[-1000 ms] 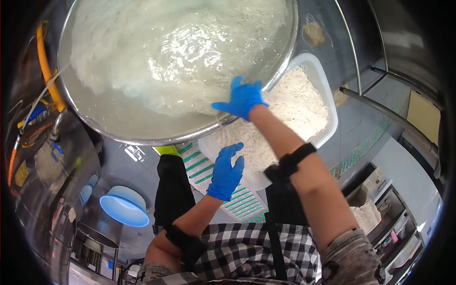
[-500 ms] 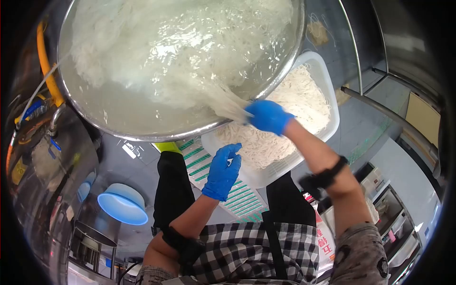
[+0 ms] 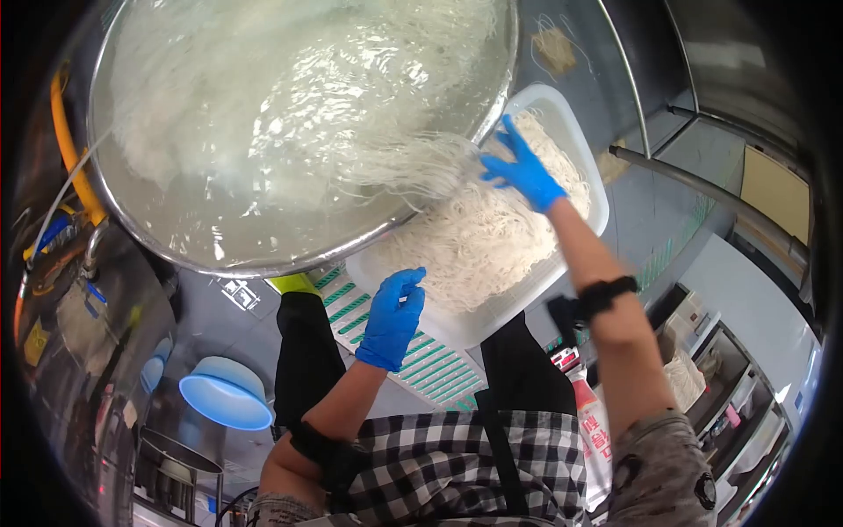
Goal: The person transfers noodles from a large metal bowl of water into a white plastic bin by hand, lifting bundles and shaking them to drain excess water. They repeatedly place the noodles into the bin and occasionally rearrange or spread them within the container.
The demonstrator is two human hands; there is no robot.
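Observation:
A large round metal vat [image 3: 202, 263] holds cloudy water with pale, thin noodles in it. A bundle of wet noodles [image 3: 413, 165] stretches from the water across the vat's right rim. Its end lies close to my right hand [image 3: 525, 167], gloved in blue, whose fingers are spread over the white basket [image 3: 599, 189]. More noodles [image 3: 474, 250] are heaped in that basket. My left hand [image 3: 392, 318], also in a blue glove, hovers by the basket's near left side, fingers loosely bent and nothing visible in it.
Below the basket is a green-and-white slatted board [image 3: 435, 373]. A light blue basin [image 3: 226, 393] stands at lower left. Metal rails [image 3: 702, 176] run along the right, and a yellow hose [image 3: 75, 149] hangs at left. A printed bag [image 3: 594, 439] stands beside my leg.
My right hand has gone from gripping the noodle bundle at the rim to spread fingers, a little higher over the basket. The left hand keeps nearly the same pose. The view has shifted slightly.

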